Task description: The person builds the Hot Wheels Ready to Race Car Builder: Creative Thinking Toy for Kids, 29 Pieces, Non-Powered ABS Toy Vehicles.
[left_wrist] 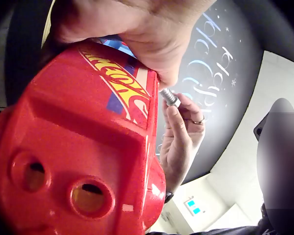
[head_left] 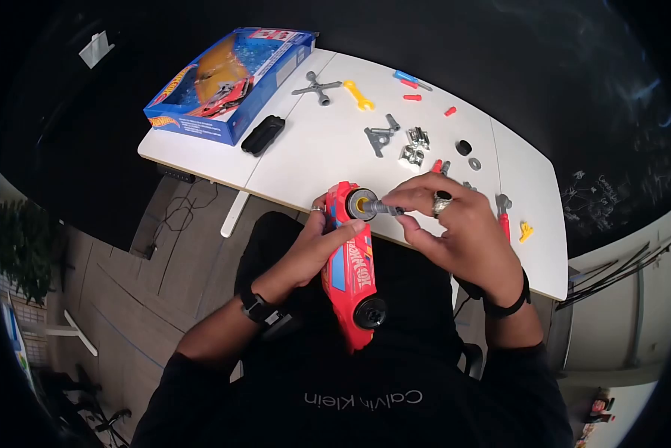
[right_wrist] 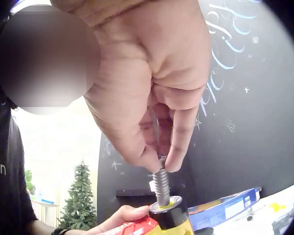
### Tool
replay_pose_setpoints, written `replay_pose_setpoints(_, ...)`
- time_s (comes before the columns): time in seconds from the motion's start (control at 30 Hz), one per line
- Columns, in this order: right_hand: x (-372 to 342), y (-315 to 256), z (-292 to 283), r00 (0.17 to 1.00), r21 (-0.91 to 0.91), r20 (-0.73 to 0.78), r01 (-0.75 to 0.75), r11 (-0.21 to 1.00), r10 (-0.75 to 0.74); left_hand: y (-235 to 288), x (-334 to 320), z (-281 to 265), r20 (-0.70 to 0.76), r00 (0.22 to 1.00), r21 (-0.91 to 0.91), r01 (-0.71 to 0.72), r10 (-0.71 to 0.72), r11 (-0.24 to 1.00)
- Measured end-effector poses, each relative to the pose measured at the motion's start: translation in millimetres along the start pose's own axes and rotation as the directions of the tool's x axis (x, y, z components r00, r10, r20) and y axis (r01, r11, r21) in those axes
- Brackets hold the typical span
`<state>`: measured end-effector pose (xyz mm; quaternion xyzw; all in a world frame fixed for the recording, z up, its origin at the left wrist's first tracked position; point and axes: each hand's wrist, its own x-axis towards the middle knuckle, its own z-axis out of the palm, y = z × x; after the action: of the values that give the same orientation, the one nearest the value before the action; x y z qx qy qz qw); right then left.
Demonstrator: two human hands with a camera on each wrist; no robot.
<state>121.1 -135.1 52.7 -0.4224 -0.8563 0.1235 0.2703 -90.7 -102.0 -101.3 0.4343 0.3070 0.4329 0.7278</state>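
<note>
A red toy car body point(head_left: 352, 261) is gripped near one end by my left hand point(head_left: 309, 250), its thumb beside a black wheel with a yellow centre point(head_left: 361, 201). My right hand point(head_left: 462, 228) pinches the head of a grey threaded bolt point(head_left: 380, 207) between thumb and fingers. In the right wrist view the bolt point(right_wrist: 161, 186) stands at the middle of the wheel point(right_wrist: 170, 209); how deep it sits cannot be told. The left wrist view shows the car point(left_wrist: 88, 137) close up, with the bolt point(left_wrist: 170, 97) at its far side.
On the white table point(head_left: 305, 160) lie a blue box point(head_left: 227, 86), a black part point(head_left: 263, 135), a grey cross wrench point(head_left: 318, 88), a yellow wrench point(head_left: 358, 95), silver engine parts point(head_left: 414, 149), a loose black wheel point(head_left: 464, 148), a grey washer point(head_left: 475, 163) and several small red pieces.
</note>
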Motion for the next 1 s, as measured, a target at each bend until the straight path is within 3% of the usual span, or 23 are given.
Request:
replay_pose_setpoints(0.33, 21, 7, 28, 0.978, -0.125, 0.052, 0.207, 0.97, -0.202, 2, -2, 2, 0.014, 0.998, 0.032, -0.058, 0.057, 0.998)
replay_pose_setpoints(0.4, 21, 7, 27, 0.976, -0.493, 0.217, 0.077, 0.867, 0.037, 1, -2, 1, -0.001, 0.998, 0.022, -0.06, 0.06, 0.998)
replay_pose_setpoints(0.43, 21, 4, 25, 0.976, -0.492, 0.217, 0.078, 0.867, 0.036, 7, -5, 5, 0.004, 1.0, 0.021, -0.026, 0.026, 0.999)
replay_pose_setpoints(0.5, 21, -5, 19, 0.99, -0.438, 0.056, -0.094, 0.894, 0.132, 13, -6, 6, 0.009, 1.0, 0.021, 0.004, -0.004, 1.0)
replay_pose_setpoints(0.53, 22, -3, 20, 0.99, -0.437, 0.057, -0.091, 0.895, 0.129, 14, -7, 6, 0.007, 1.0, 0.014, 0.001, -0.001, 1.0)
replay_pose_setpoints(0.6, 20, 5, 24, 0.973, -0.145, -0.099, 0.191, 0.971, -0.206, 11, -8, 6, 0.003, 1.0, 0.005, 0.002, -0.002, 1.0)
replay_pose_setpoints(0.63, 19, 11, 28, 0.974, -0.145, -0.098, 0.19, 0.971, -0.205, 9, -6, 5, 0.007, 1.0, -0.006, -0.007, 0.007, 1.0)
replay_pose_setpoints(0.73, 14, 21, 29, 0.963, -0.23, -0.042, 0.251, 0.94, -0.267, 1, -1, 2, 0.015, 1.0, 0.005, -0.007, 0.007, 1.0)
replay_pose_setpoints(0.8, 11, 16, 13, 0.954, -0.537, 0.297, 0.136, 0.833, 0.035, 1, -3, 2, 0.015, 1.0, 0.027, 0.0, 0.0, 1.0)
replay_pose_setpoints(0.83, 12, 13, 13, 0.955, -0.539, 0.294, 0.14, 0.83, 0.03, 4, -3, 3, 0.01, 1.0, 0.036, -0.004, 0.003, 0.999)
replay_pose_setpoints(0.9, 10, 6, 19, 0.994, -0.282, -0.001, 0.108, 0.953, -0.113, 6, -4, 3, 0.001, 1.0, 0.041, -0.008, 0.008, 0.999)
replay_pose_setpoints(0.93, 10, 9, 25, 0.994, -0.281, 0.0, 0.108, 0.953, -0.113, 6, -4, 3, 0.004, 1.0, 0.023, 0.004, -0.004, 1.0)
replay_pose_setpoints(1.0, 11, 20, 36, 0.954, -0.33, -0.052, 0.262, 0.907, -0.294, 7, -4, 4, 0.014, 1.0, 0.008, 0.021, -0.021, 1.0)
